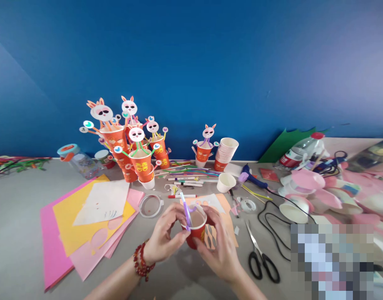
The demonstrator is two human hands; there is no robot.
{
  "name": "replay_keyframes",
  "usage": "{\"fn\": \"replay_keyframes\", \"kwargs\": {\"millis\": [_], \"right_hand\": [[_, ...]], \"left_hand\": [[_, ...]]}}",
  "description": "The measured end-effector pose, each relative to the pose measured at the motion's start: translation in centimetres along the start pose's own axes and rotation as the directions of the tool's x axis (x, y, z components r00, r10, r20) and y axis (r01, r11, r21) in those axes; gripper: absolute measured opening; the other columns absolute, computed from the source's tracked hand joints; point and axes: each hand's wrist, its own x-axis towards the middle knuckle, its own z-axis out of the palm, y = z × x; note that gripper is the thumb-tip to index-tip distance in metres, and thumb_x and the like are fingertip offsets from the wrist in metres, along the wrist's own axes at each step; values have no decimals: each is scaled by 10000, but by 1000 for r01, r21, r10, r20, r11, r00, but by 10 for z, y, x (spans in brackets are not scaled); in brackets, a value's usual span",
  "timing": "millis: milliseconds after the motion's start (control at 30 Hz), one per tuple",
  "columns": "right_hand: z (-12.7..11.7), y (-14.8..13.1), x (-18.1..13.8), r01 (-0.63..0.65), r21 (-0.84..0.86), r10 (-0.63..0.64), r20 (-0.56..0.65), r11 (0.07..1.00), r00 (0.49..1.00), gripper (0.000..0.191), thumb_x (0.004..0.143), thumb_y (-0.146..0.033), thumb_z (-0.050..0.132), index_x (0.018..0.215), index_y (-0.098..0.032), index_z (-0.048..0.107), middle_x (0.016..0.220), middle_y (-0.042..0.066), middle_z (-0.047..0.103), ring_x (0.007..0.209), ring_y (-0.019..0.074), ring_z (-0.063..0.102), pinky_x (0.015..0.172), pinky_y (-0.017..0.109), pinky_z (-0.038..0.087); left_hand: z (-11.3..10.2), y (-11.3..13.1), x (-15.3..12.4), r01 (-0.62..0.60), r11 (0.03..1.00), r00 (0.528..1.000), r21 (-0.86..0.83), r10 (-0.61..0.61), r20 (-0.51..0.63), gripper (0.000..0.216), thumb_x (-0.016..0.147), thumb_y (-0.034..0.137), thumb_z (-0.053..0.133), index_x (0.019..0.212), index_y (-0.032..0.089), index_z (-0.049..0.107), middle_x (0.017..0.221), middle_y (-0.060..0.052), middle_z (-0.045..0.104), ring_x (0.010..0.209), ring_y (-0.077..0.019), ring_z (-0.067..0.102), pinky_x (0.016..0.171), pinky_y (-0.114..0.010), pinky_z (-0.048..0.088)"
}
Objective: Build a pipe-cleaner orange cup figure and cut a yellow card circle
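A red paper cup (196,235) with a white rim is between my two hands, its open top facing up. Two purple strips (186,212), perhaps pipe cleaners or straws, are at its rim; one stands up on the left, the other curls at the back. With thumb and fingers, my left hand (166,233) pinches the rim's left side, by the upright strip. Wrapped about the other side, my right hand (221,246) steadies the cup. Beneath lies an orange sheet (233,233) with cut-outs. Black-handled scissors (261,254) lie right of my right hand.
Rabbit-faced cups (141,160) stand stacked at the back left, another rabbit cup (204,154) beside a cup stack (226,152). Coloured paper (60,233) and a tape roll (150,206) lie left. A blue glue gun (254,177) with a black cord and a bottle (300,152) are right.
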Motion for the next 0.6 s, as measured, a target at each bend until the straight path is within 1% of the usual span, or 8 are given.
{"fn": "replay_keyframes", "kwargs": {"millis": [267, 600], "right_hand": [[2, 3, -3, -21, -2, 21, 9, 1000, 1000, 595, 876, -259, 588, 1413, -197, 338, 1357, 177, 504, 1274, 329, 505, 983, 473, 524], [5, 4, -2, -19, -25, 19, 4, 999, 1000, 596, 882, -267, 583, 1422, -198, 341, 1376, 167, 512, 1294, 319, 506, 1003, 455, 517]], "left_hand": [[1, 1, 1, 22, 1000, 1000, -3, -22, -4, 48, 867, 152, 588, 865, 190, 559, 961, -72, 576, 911, -202, 566, 808, -331, 483], [0, 0, 3, 22, 1000, 1000, 4, -22, -20, 37, 867, 170, 577, 852, 192, 550, 955, -69, 573, 915, -205, 563, 809, -334, 476]]}}
